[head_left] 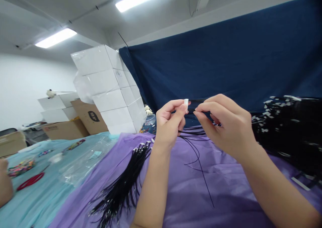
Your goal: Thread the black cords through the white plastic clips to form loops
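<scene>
My left hand is closed, with a small white tag pinched between thumb and forefinger. Thin black cords run from below its fingers toward my right hand. That hand pinches a black cord, thumb against forefinger, a short way right of the tag. A few loose cord ends hang down over the purple cloth. Left of my left forearm lies a bundle of black cords with white ends. A large heap of black cords with white tags stands at the right.
On the blue cloth at left lie a clear plastic bag, red-handled scissors and colourful small items. Another person's arm shows at the left edge. White boxes are stacked behind, beside a dark blue curtain.
</scene>
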### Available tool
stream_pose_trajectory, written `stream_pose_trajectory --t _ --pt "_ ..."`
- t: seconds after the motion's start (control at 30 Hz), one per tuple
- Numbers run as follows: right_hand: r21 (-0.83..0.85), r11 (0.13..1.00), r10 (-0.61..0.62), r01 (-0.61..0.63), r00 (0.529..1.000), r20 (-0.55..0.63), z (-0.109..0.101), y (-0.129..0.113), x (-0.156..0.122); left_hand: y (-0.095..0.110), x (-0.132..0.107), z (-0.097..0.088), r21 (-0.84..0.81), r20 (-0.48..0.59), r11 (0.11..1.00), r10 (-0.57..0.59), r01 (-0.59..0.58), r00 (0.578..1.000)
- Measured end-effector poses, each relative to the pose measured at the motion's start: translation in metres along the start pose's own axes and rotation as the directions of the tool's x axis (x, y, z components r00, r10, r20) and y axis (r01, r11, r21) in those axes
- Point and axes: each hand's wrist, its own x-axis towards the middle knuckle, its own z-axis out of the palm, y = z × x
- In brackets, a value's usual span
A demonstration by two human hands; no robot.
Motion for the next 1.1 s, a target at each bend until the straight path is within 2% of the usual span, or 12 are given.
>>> stream_pose_trajectory --t 1.1 --pt "-0.060 0.998 0.004 -0.003 1.000 0.015 -0.0007 -0.0055 -0.0017 0.0005 -0.0027 0.0031 -0.038 0.005 0.999 -0.020 0.020 1.000"
